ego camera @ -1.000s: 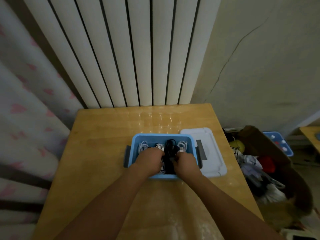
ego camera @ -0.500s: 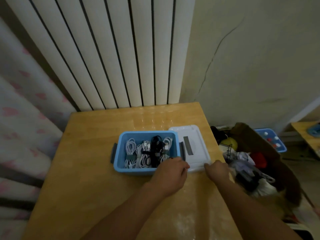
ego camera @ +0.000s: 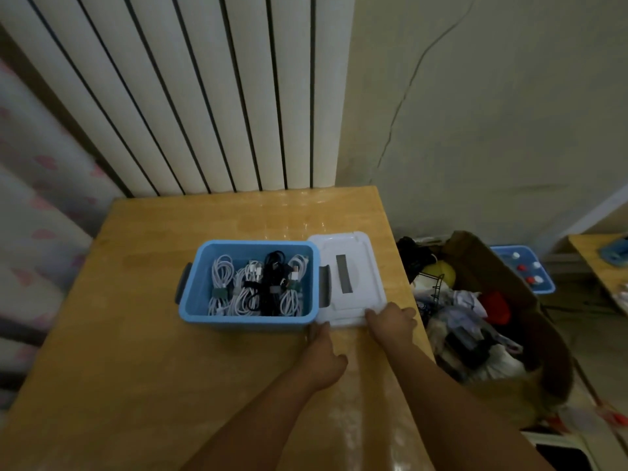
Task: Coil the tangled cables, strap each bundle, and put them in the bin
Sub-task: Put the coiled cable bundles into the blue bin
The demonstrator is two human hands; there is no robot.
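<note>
A blue bin (ego camera: 248, 321) with grey side handles stands on the wooden table (ego camera: 136, 368). Inside lie several coiled white cables (ego camera: 222, 283) and one black coil (ego camera: 272, 287), each bound with a strap. The white lid (ego camera: 350, 266) lies flat against the bin's right side. My right hand (ego camera: 390, 321) grips the lid's near right corner. My left hand (ego camera: 323, 355) touches the lid's near left corner, fingertips at its edge beside the bin.
A white ribbed radiator (ego camera: 204, 96) stands behind the table. Right of the table, a brown cardboard box (ego camera: 492, 300) holds clothes and clutter. Beyond it sit a blue tray (ego camera: 523, 266) and another wooden surface (ego camera: 598, 263). A patterned curtain (ego camera: 34, 198) hangs at left.
Both hands left the inside of the bin and moved right to the lid's near edge. The view has swung right.
</note>
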